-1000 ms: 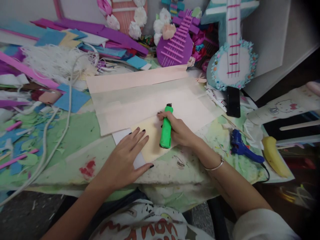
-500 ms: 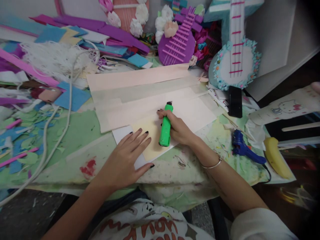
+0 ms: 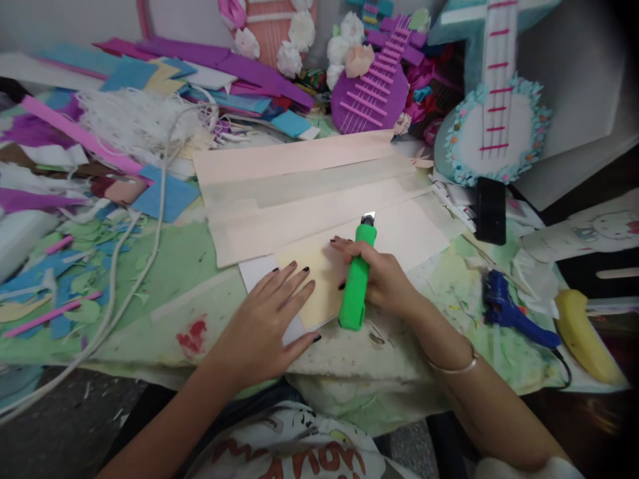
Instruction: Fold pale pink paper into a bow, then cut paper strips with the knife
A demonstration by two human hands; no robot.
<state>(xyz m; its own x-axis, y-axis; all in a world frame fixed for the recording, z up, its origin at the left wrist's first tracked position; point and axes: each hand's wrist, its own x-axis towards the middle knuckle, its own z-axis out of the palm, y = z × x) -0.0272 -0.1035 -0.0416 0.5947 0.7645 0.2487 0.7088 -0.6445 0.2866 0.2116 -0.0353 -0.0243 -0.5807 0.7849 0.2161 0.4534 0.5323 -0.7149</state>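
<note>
My right hand is closed around a green box cutter, its blade tip bare and pointing away from me. The cutter is over the right part of a pale yellow sheet. With fingers spread, my left hand lies flat on the left part of that sheet and on a white sheet under it. Behind both hands spreads a large pale pink paper with fold lines across it. I cannot see how much of the yellow sheet lies under my left hand.
Paper scraps and a white cable cover the left side. At the back stand a purple paper instrument and a light blue one. To the right lie a phone, a blue glue gun and a banana.
My right hand has lifted a little and drawn back towards me with the box cutter, to the right of my left hand. The whole view has shifted slightly; my left hand stays on the sheet.
</note>
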